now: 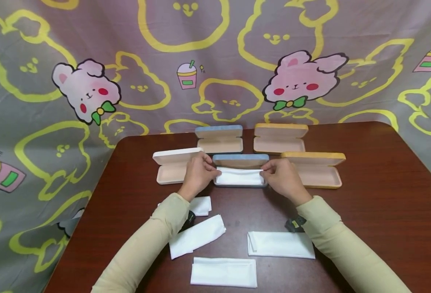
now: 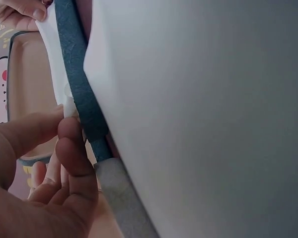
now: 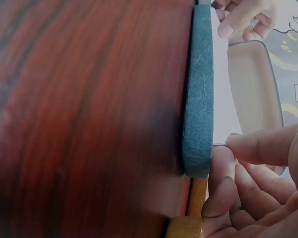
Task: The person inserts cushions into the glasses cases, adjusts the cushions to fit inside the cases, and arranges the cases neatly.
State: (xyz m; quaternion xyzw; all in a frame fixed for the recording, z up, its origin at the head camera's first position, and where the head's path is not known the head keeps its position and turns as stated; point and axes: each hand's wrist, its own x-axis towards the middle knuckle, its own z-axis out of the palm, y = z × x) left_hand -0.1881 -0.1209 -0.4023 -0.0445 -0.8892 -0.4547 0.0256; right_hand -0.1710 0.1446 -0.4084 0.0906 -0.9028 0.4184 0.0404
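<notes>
Two hands, left hand (image 1: pixel 199 173) and right hand (image 1: pixel 283 178), pinch a white cloth (image 1: pixel 239 177) by its ends inside a blue case (image 1: pixel 241 158); only the head view shows another blue case (image 1: pixel 219 145) behind.

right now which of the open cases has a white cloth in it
The front blue case, between the white case and the front orange-yellow case: a white cloth lies in it, while the other four show none.

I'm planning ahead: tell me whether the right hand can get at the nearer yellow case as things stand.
Probably yes: the right hand is close to the nearer yellow case, which stands open. But it pinches a white cloth, so it would likely need to let go first.
</notes>
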